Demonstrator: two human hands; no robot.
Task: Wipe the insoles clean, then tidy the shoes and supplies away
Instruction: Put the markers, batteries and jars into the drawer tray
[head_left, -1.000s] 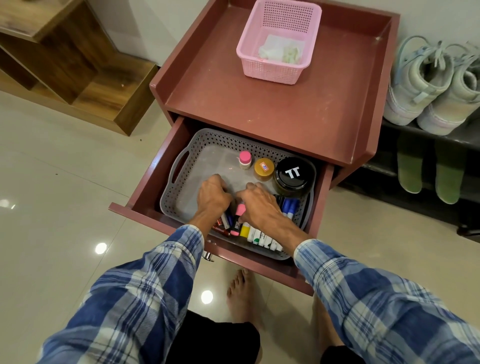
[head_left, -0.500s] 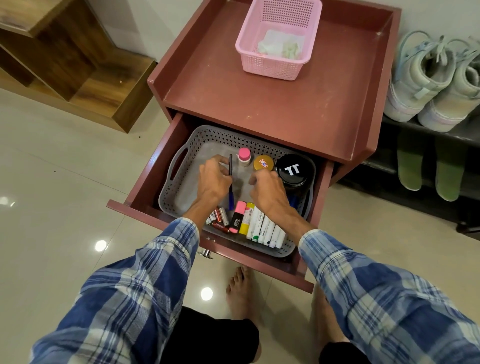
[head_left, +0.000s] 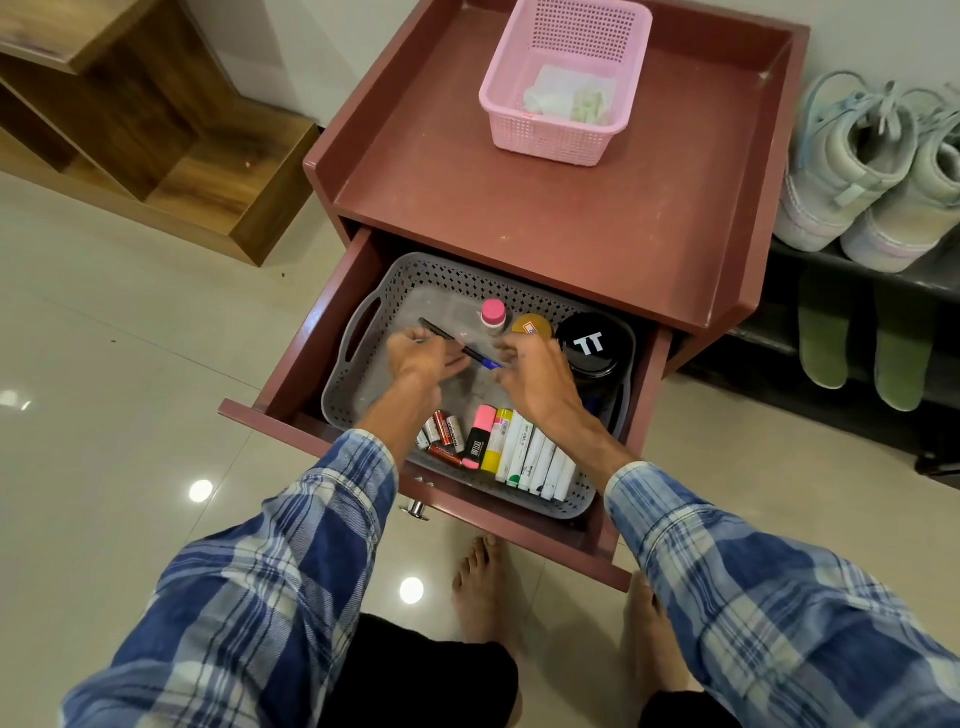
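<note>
My left hand (head_left: 421, 358) pinches a pen (head_left: 457, 345) over the drawer tray (head_left: 441, 275), my right hand (head_left: 535, 376) curls at its blue tip, grip unclear; the insoles (head_left: 826, 343) sit racked below the shoes (head_left: 857, 171).

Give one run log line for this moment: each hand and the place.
left hand: holds pen | right hand: at pen's blue end, grip unclear | place: over grey tray in open drawer

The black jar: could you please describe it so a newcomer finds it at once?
In the open drawer of the red cabinet lies a grey tray. Three containers stand along its far side; the black jar is the rightmost and largest, its lid marked TT in white.
</note>
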